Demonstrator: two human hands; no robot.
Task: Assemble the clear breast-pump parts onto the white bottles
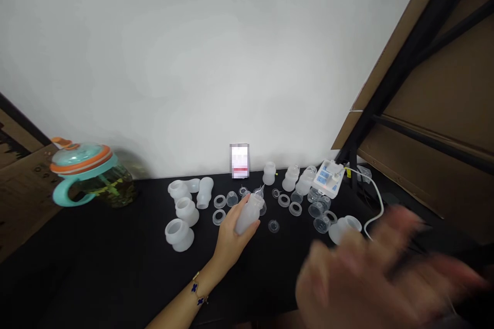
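My left hand (230, 234) is wrapped around a frosted white baby bottle (249, 214), tilted over the middle of the black table. Blurred by motion, my right hand (370, 277) is raised close to the camera at lower right, its fingers apart and no object visible in them. Beyond the bottle are clear nipple parts (258, 193), partly hidden by it. Collar rings (218, 217) lie to its left, and more rings (295, 209) to its right. A small clear disc (274, 225) lies just right of my left hand. A white bottle body (343, 230) is partly behind my right hand.
Several white bottle bodies (179, 235) stand at left. Assembled bottles (290, 178), clear caps (321, 223) and a white box with a cable (328, 179) are at right. A phone-like screen (240, 161) leans against the wall. A teal-lidded jug (92, 177) stands far left.
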